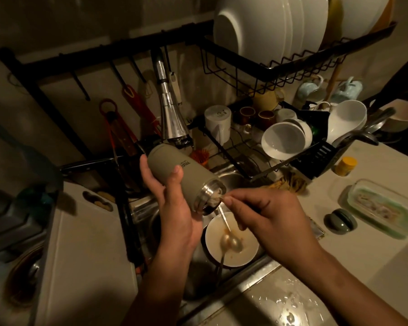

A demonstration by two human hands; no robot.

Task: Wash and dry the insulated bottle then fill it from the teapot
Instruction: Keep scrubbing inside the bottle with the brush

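Over the steel sink (229, 177), the left hand (174, 208) is wrapped round the sage-green insulated bottle with the bare steel neck (181, 171), thumb across the barrel and fingers curled beneath. The bottle is tipped almost onto its side, mouth aimed down and to the right. That looks deliberate: anything that comes out drops into the basin, right above the shallow white bowl (245, 257) with the metal spoon (231, 241) lying in it. The right hand (264, 215) is at the mouth, thumb and forefinger pinched on a pale, soggy-looking wad (216, 195) in the opening. Cloth, paper or a tea bag, I can't tell. My guess is it's clearing or wiping the inside. The bottle itself has a matte finish and dark lettering on the side, with the lid off. Its base points towards the chrome tap (172, 118) just behind it. No water running that I can see. Filling looks a long way off.
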